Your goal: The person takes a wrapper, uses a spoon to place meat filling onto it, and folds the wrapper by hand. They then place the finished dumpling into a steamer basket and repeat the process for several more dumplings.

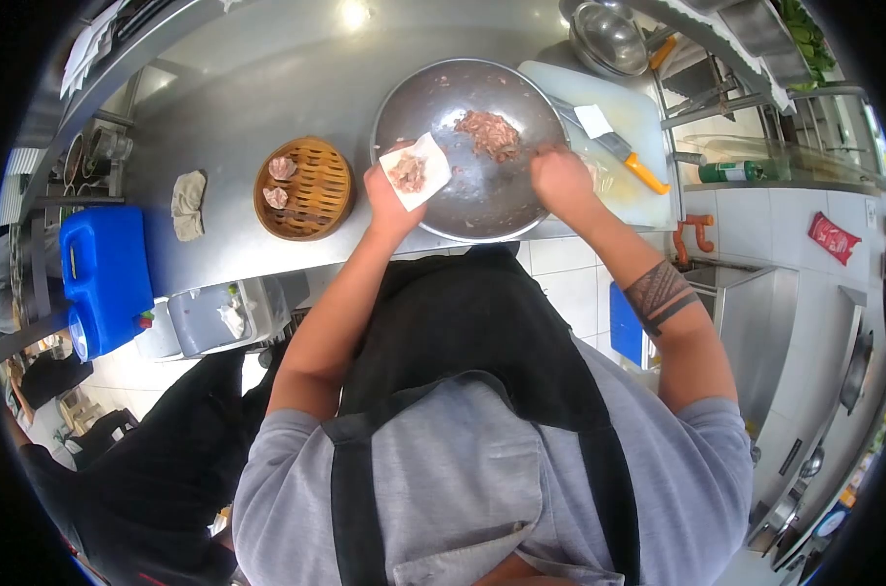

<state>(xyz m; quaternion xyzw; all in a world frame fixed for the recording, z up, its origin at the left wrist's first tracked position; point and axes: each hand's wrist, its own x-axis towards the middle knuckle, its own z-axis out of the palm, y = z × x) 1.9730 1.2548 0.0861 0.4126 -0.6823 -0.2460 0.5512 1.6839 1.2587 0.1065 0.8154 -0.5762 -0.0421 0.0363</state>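
My left hand holds a square white dumpling wrapper over the left side of a large metal bowl. A small heap of minced meat filling sits on the wrapper. More minced meat is piled inside the bowl, toward its back right. My right hand is at the bowl's right rim, fingers curled closed; whatever is in them is hidden. Left of the bowl stands a round bamboo steamer with two filled dumplings along its left side.
On the right, a white cutting board bears an orange-handled blade tool. Metal bowls stand behind it. A folded cloth lies left of the steamer. A blue jug stands at the left, near another person in black.
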